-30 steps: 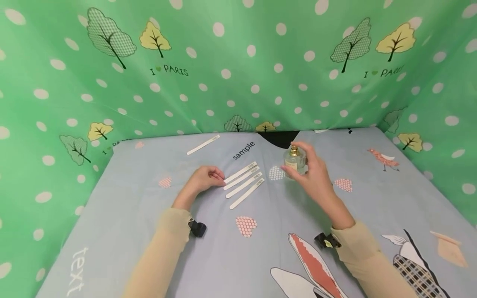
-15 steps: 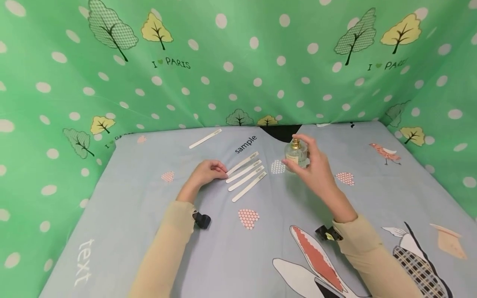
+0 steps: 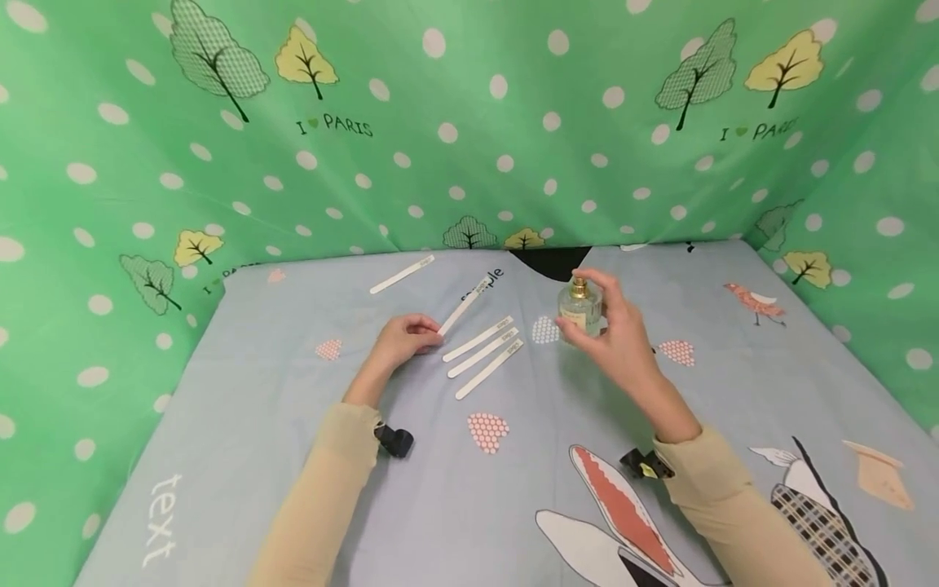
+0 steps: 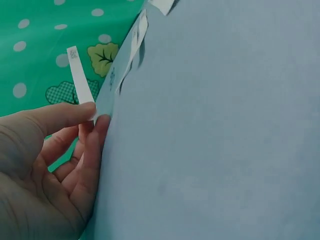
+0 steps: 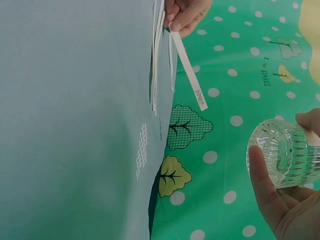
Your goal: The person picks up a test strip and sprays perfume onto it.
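Note:
My left hand [image 3: 405,341] pinches the lower end of a white perfume test strip [image 3: 464,307] between thumb and fingers. In the left wrist view this test strip [image 4: 80,80] points up, clear of the cloth, with small print at its far end. My right hand [image 3: 623,346] grips a round, clear glass perfume bottle [image 3: 575,315] with a gold spray neck, index finger at the top. From the right wrist view, the thumb presses near the base of the ribbed bottle [image 5: 292,159]. Three more test strips [image 3: 484,355] lie fanned on the table, right of my left hand.
A single test strip [image 3: 402,275] lies further back on the table, to the left. Under everything is a grey-blue printed cloth [image 3: 411,505]. Green dotted fabric [image 3: 411,187] rises behind the table and along its sides.
My left hand has lifted the rearmost strip of the group off the cloth, its printed end swinging up and back over the printed word. The right hand and bottle stay nearly in place.

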### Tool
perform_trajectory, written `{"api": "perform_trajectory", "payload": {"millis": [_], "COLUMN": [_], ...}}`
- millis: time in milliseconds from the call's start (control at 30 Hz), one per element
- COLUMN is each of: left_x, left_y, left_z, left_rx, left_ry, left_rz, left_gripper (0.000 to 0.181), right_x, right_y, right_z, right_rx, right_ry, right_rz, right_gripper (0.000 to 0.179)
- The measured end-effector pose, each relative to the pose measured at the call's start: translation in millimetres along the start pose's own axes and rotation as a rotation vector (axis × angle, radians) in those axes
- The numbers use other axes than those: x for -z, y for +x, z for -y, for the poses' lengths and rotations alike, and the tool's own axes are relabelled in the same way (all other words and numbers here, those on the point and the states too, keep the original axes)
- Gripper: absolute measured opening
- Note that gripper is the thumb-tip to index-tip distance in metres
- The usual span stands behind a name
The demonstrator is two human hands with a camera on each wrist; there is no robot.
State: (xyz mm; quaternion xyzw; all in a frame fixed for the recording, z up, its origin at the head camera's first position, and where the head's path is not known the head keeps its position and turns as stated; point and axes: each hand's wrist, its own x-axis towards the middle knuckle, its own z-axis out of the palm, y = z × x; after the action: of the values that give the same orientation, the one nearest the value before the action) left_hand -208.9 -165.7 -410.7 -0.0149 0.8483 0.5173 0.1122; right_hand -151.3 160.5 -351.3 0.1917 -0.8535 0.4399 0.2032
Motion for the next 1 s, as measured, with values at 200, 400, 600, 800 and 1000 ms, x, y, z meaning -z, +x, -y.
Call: {"api": "perform_trajectory", "payload": {"millis": [200,400,600,800,1000], "left_x": [5.5,11.8,17.2,20.2,21.5], "left_y": [-4.3,-10.2,-19.5,-29.4,-36.1], "left_z": [-6.4,-15.2,-24.4,-34.9,-45.1], "left_rx": [-0.028,-0.084,-0.109,-0.145,-0.194], "left_ry": [-0.047,-0.058,-0.086,-0.148,-0.134], "left_rz": [-0.062,-0.120,-0.129,-0.106,-0.140], "left_gripper": [0.021,0.024,0.027,0.030,0.029], "right_x": [0,-2,-4,-6,-6], "right_y": [1.0,2.9,3.8,3.1,3.0], "right_z": [0,-1,0,2,-1], "right_rx": [-0.009,-0.006,-0.012,-0.010,0.000], "right_ry": [0.013,0.037,0.019,-0.008,-0.029], "right_rz": [-0.007,0.003,0.004,0.003,-0.002], "right_gripper": [0.070,0.071,0.071,0.072,0.072]}}
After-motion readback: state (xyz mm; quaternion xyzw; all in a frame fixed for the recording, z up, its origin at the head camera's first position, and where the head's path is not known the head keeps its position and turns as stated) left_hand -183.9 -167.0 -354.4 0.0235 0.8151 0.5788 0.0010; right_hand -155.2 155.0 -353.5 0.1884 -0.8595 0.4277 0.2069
